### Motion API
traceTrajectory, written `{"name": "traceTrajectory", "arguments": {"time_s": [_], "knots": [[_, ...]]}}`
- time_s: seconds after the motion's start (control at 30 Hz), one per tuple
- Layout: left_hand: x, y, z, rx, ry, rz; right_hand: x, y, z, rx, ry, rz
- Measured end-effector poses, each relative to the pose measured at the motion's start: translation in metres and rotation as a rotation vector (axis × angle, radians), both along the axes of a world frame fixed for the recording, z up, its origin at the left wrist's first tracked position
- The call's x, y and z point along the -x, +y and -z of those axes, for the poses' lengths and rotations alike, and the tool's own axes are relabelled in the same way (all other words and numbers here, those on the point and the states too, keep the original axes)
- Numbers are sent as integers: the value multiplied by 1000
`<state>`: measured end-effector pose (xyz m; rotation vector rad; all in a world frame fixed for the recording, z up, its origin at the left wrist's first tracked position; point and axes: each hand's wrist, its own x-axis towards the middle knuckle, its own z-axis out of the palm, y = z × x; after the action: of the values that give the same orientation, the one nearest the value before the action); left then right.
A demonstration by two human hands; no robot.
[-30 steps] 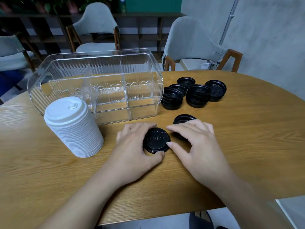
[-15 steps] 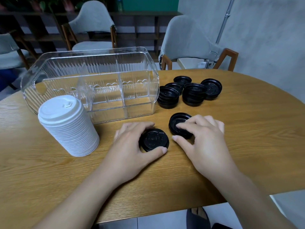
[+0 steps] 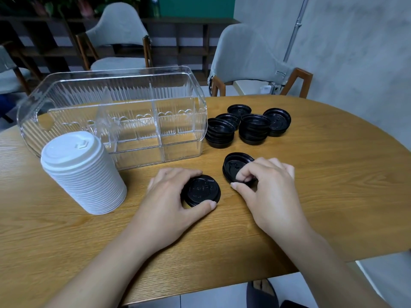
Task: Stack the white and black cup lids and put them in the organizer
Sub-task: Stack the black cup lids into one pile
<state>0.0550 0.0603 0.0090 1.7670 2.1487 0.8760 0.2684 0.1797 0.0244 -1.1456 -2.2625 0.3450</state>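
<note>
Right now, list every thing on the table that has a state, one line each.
Clear organizer: upright, no lids inside.
White lid stack: stacked, standing outside the organizer.
Black lid under left hand: top side up, held.
Left hand: grips that lid.
Upturned black lid: hollow side up, pinched.
Right hand: pinches its rim.
Far black lids: several short piles.
</note>
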Motion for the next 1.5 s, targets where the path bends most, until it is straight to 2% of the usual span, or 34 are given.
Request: {"name": "traceTrajectory", "arguments": {"time_s": [0.13, 0.37, 0.47, 0.57, 0.7, 0.87, 1.0, 1.2, 1.27, 1.33, 1.43, 1.5], "knots": [[0, 0, 0, -5, -4, 0, -2, 2, -3, 58, 93, -13], [-2, 1, -1, -78, -92, -29, -5, -2, -12, -71, 310, -26], [-2, 1, -6, -200, -195, -110, 2, -13, -20, 33, 472, -136], [-6, 0, -12, -309, -371, -61, 13, -29, -21, 162, 559, -252], [-12, -2, -16, -421, -536, 33, 24, -43, -15, 287, 579, -347], [-10, -2, -15, -415, -640, 96, 24, -42, -12, 374, 497, -423], [-4, 0, -12, -433, -591, 72, 16, -34, -16, 408, 453, -419], [4, 1, -11, -402, -492, 24, 9, -21, -18, 432, 542, -364], [5, 1, -10, -374, -495, 55, 6, -20, -20, 388, 467, -399], [4, 2, -10, -359, -535, 67, 6, -20, -19, 260, 380, -397], [3, 1, -10, -354, -615, 74, 8, -18, -12, 78, 389, -338], [4, 1, -10, -320, -571, 90, 11, -17, -8, 28, 404, -320]]}}
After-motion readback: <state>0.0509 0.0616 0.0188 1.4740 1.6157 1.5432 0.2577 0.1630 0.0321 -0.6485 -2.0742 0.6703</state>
